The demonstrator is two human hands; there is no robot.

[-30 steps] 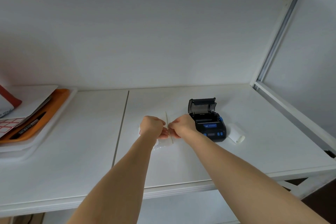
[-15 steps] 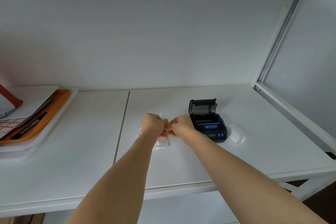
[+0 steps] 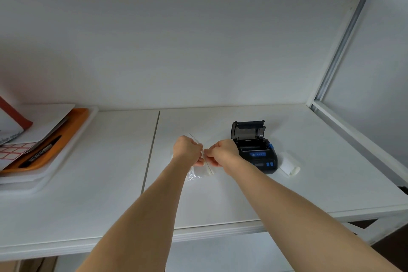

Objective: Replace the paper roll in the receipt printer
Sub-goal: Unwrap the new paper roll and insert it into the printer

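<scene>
Two hands work just left of the open printer (image 3: 254, 148): far left sits an orange tray (image 3: 47, 139); the left hand (image 3: 187, 149) and right hand (image 3: 223, 152) each pinch a clear wrapper (image 3: 199, 172); a paper roll (image 3: 290, 163) lies just right of the printer.

From my end the feed is bright and even, a soft daylight with no hard source showing. Shadows stay faint: a pale one under my forearms on the white table (image 3: 220, 201), a darker patch below its front edge. The clear wrapper (image 3: 194, 175) gives small glints. Wide-angle bowing bends the shelf frame (image 3: 344, 35) at right, and the corners look soft.
</scene>
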